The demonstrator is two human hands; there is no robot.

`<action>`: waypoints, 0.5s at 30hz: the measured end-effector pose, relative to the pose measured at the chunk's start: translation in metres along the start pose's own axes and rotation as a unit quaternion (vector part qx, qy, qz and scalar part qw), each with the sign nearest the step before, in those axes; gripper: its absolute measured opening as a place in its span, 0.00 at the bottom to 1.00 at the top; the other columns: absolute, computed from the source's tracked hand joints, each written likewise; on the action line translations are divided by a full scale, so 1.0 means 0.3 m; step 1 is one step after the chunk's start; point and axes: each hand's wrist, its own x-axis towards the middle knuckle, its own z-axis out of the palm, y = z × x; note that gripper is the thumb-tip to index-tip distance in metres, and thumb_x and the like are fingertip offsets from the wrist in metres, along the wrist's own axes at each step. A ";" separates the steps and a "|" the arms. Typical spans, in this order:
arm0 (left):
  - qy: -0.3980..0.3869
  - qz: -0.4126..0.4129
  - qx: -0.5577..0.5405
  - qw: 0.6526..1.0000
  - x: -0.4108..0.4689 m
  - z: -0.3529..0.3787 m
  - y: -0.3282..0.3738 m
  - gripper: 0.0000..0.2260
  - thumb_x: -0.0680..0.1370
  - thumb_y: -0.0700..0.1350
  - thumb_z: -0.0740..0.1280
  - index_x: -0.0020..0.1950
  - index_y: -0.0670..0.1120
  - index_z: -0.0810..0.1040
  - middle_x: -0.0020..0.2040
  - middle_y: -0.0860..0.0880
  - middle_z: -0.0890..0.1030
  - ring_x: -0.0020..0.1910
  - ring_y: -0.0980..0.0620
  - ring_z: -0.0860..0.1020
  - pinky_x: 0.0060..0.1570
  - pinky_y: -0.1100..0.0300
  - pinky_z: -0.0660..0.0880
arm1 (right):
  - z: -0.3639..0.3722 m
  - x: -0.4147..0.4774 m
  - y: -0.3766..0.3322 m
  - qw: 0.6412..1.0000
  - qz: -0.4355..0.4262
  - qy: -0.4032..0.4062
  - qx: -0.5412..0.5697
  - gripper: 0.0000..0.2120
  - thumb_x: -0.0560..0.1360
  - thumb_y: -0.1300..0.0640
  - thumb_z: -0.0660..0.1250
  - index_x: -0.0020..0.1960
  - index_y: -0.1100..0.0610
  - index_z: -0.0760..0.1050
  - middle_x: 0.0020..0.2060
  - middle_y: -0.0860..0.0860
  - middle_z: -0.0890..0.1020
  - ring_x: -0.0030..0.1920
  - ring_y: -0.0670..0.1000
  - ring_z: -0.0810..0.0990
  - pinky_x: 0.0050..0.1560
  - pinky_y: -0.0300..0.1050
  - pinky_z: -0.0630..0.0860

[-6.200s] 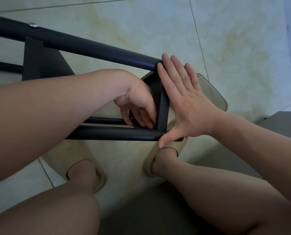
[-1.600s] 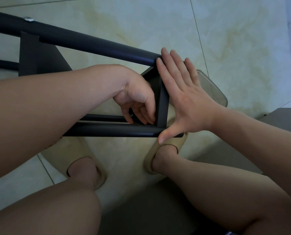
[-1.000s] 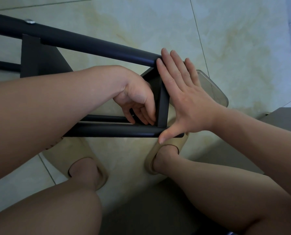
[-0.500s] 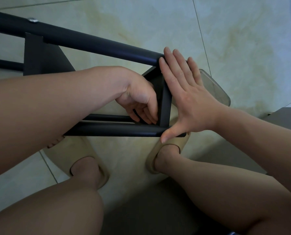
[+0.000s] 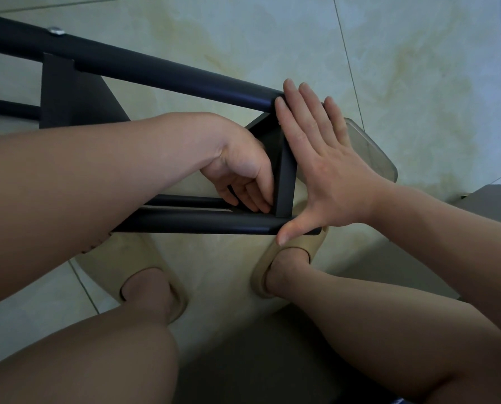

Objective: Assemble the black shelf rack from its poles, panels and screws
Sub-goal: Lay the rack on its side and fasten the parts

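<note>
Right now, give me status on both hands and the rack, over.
Flat right hand presses end panel, spanning both poles. Curled left hand at its inner corner, grip hidden. No obstruction visible.

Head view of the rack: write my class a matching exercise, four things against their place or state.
1 right hand
2 left hand
3 silver screw
4 right slipper

a on the upper pole
b fingers curled, by the lower pole
c worn, on the floor tiles
d flat against the end panel

Pairs: 1-d, 2-b, 3-a, 4-c
</note>
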 end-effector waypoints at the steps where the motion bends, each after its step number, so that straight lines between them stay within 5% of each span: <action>1: -0.001 0.001 -0.002 1.000 0.000 0.000 0.000 0.10 0.78 0.39 0.68 0.58 0.44 0.82 0.46 0.49 0.85 0.54 0.50 0.81 0.64 0.51 0.71 | 0.000 0.001 0.000 1.000 0.000 -0.001 0.000 0.73 0.57 0.11 0.52 0.82 0.64 0.41 0.81 0.62 0.43 0.81 0.63 0.39 0.79 0.63 0.38; 9: -0.011 0.000 -0.007 1.000 -0.001 -0.004 -0.002 0.11 0.77 0.37 0.68 0.58 0.45 0.82 0.52 0.49 0.84 0.55 0.51 0.80 0.69 0.46 0.69 | 0.000 0.001 0.001 1.000 -0.002 0.003 -0.001 0.73 0.57 0.11 0.52 0.82 0.65 0.41 0.81 0.63 0.44 0.81 0.64 0.40 0.79 0.61 0.36; 15: -0.027 -0.014 0.029 0.999 -0.007 -0.010 0.003 0.06 0.77 0.42 0.69 0.49 0.50 0.84 0.46 0.54 0.86 0.55 0.52 0.81 0.65 0.47 0.70 | -0.003 0.000 -0.001 1.000 -0.001 0.000 -0.001 0.73 0.57 0.12 0.52 0.82 0.65 0.41 0.81 0.63 0.44 0.81 0.63 0.40 0.79 0.61 0.36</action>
